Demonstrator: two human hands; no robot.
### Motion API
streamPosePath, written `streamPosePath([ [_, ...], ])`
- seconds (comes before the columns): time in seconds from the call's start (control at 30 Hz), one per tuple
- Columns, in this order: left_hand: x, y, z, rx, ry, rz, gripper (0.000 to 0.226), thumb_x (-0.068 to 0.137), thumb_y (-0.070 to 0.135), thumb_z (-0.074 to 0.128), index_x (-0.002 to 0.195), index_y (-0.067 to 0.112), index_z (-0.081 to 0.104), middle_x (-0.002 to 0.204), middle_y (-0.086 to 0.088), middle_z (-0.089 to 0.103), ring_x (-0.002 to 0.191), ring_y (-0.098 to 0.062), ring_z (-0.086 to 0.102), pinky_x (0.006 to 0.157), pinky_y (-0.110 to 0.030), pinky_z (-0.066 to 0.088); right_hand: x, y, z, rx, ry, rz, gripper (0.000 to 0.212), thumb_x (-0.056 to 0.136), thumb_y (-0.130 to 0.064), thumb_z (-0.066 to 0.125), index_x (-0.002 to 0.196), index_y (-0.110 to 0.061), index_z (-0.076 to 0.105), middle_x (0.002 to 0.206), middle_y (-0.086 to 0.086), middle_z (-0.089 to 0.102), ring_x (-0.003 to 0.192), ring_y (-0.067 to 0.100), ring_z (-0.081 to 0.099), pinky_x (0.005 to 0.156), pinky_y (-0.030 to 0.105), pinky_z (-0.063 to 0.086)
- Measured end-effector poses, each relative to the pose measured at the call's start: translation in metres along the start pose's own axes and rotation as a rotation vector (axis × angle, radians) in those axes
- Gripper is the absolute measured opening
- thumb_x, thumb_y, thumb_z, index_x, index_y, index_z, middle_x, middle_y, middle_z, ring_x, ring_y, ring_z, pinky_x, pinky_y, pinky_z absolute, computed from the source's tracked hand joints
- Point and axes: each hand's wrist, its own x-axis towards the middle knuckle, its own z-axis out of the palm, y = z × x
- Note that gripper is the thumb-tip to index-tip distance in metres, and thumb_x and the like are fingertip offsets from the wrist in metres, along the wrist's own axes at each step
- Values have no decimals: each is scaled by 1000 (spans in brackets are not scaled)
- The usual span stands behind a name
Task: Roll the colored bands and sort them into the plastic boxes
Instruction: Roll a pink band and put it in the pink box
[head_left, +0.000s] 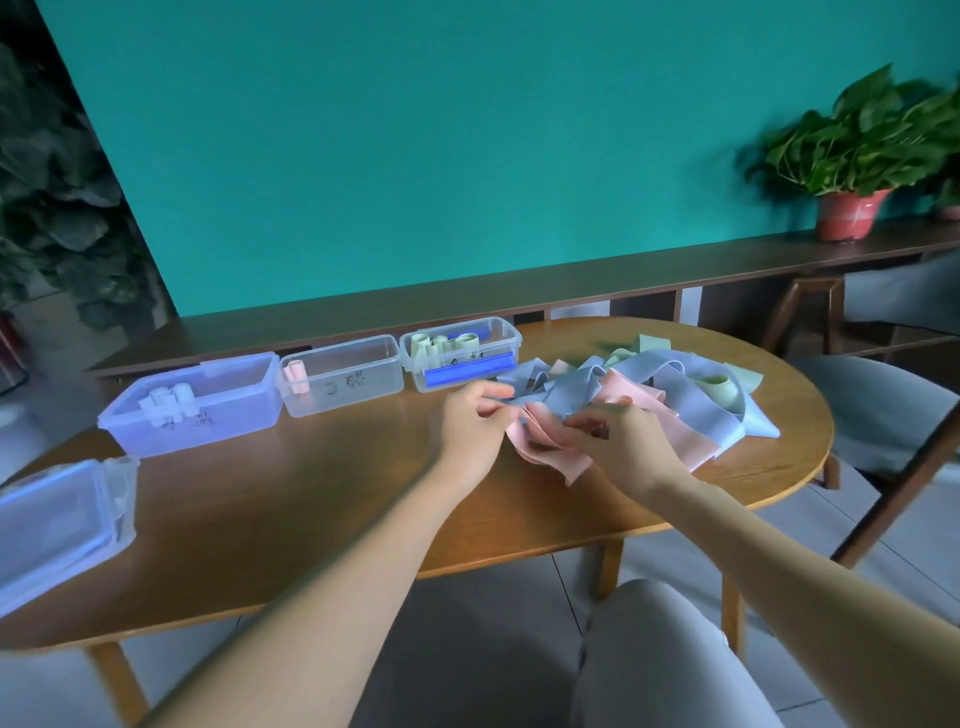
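Teal wall behind, with a long dark wooden shelf (467, 291) running along it and a leafy green plant in a red pot (852, 208) standing at its right end. Nearer stands the oval wooden bench (311, 493), carrying all the task items.

Along the bench's far edge stand three open plastic boxes in a row. The blue-tinted translucent plastic box (197, 405) on the left holds several whitish rolled bands. The clear plastic box in the middle (343, 374) holds pink rolled bands at its left end. The clear plastic box with the blue clip (462, 353) on the right holds pale green rolled bands. A fourth blue-tinted plastic container (62, 525) sits apart at the bench's near left edge; its contents cannot be made out.

Right of the boxes lies a loose heap of unrolled blue, pink and green elastic bands (675, 395), tangled together.

At the heap's near left side, both hands work one pink band (540, 447). The left hand (467, 426) has its grip closed on the band's end, fingers curled round it. The right hand (618, 447) likewise pinches the same band, fingers bent over the fabric. The band's free length trails flat on the bench beneath the hands.
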Motion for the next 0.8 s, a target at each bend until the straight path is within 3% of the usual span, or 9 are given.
streamPosePath([
  [0.13,6,11,-36,39,72,54,17,87,16,73,99,28,75,93,13,75,90,-2,68,80,-17,48,8,-25,10,19,13,-2,26,89,-52,68,102,-30,76,90,-14,71,77,5,62,62,12,47],
  [0.23,7,15,-64,70,140,107,18,88,15,72,97,31,75,93,17,74,90,3,67,83,-20,51,19,-47,22,129,26,-3,24,91,-44,72,109,-29,75,99,-15,71,75,5,65,58,11,47],
  [0.4,-2,10,-115,125,260,153,16,92,16,70,99,30,73,88,24,68,87,12,62,74,-10,47,34,-76,55,333,-18,-38,23,94,-39,69,113,-26,67,88,-12,69,55,-2,59,54,12,42],
  [0.53,-10,-19,-147,281,303,153,13,95,19,67,102,29,73,89,27,64,88,18,57,72,-3,41,41,-91,98,415,-161,-65,28,98,-32,64,125,-30,64,98,-5,73,65,2,58,56,16,41],
  [0.67,-16,-54,-167,365,330,149,15,94,20,69,107,26,74,100,16,68,95,2,62,82,-10,47,47,-96,139,372,-237,-71,42,100,-39,59,140,-26,55,118,-3,68,92,12,66,78,26,52],
  [0.7,-19,-63,-171,381,333,144,16,93,20,70,108,24,74,103,15,69,96,0,63,83,-8,47,48,-94,146,350,-275,-58,44,100,-39,58,142,-28,52,119,-2,67,91,13,65,76,28,53],
  [0.8,-25,-91,-178,409,330,99,18,95,18,67,111,22,74,107,15,71,98,-1,64,81,2,41,50,-89,160,365,-388,-21,37,100,-28,56,137,-26,51,98,4,66,60,14,57,53,29,49],
])
